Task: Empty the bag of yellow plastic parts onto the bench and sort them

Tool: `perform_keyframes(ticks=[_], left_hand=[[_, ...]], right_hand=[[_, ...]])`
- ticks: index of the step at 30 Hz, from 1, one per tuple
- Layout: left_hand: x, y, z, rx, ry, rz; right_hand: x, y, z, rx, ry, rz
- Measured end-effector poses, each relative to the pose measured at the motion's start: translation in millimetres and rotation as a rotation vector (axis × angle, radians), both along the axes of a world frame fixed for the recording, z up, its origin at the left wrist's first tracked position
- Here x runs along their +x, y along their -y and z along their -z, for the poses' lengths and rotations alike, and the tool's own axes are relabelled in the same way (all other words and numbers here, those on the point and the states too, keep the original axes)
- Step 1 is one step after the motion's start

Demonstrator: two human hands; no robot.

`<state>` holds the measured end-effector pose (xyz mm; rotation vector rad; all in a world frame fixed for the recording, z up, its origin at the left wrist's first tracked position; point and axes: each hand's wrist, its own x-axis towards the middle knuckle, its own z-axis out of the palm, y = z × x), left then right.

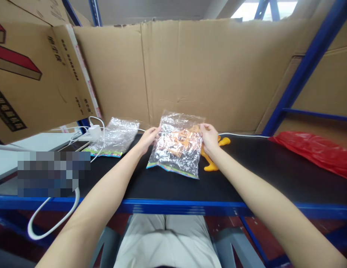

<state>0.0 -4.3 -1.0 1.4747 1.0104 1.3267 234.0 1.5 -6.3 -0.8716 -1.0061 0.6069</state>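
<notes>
A clear plastic bag (176,149) with a colourful strip along its lower edge is held up above the black table. My left hand (150,137) pinches its left side, and my right hand (209,137) pinches its right side near the top. Orange shapes show through the film; whether they lie inside the bag or behind it I cannot tell. Beyond the bag's right edge, partly covered by my right hand and wrist, an orange-yellow plastic object (211,164) with rounded limbs rests on the table.
More clear plastic bags (117,136) lie to the left, beside a white charger (95,132) and loose cables. A red plastic bag (315,150) is at the far right. Cardboard (204,74) walls the back, and a blue edge (184,206) runs along the front.
</notes>
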Motion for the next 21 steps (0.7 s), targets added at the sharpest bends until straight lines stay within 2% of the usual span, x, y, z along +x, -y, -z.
perform_keyframes(ticks=[4,6,8,10,13,17,21], left_hand=[[5,5,5.2,-0.054,-0.2,0.183],[8,8,6.3,-0.036,-0.293,0.226],[10,11,5.5,-0.013,-0.311,0.215],[12,12,3.8,0.021,-0.261,0.143],[13,11,1.7,0.132,-0.204,-0.01],[9,4,2.1,0.323,-0.251,-0.215],[1,-1,3.4,0.436,-0.296,-0.404]], right_hand=[[19,-6,-6.5,0.051,-0.007,0.164],[27,-7,-9.0,0.056,-0.004,0.172],[31,-6,-11.8,0.05,-0.021,0.146],[30,-2,-15.5,-0.004,-0.085,0.083],[22,8,-21.3,-0.154,-0.145,-0.092],[4,23,-21.6,-0.34,0.078,-0.368],[-10,28,-10.2,-0.413,0.271,-0.422]])
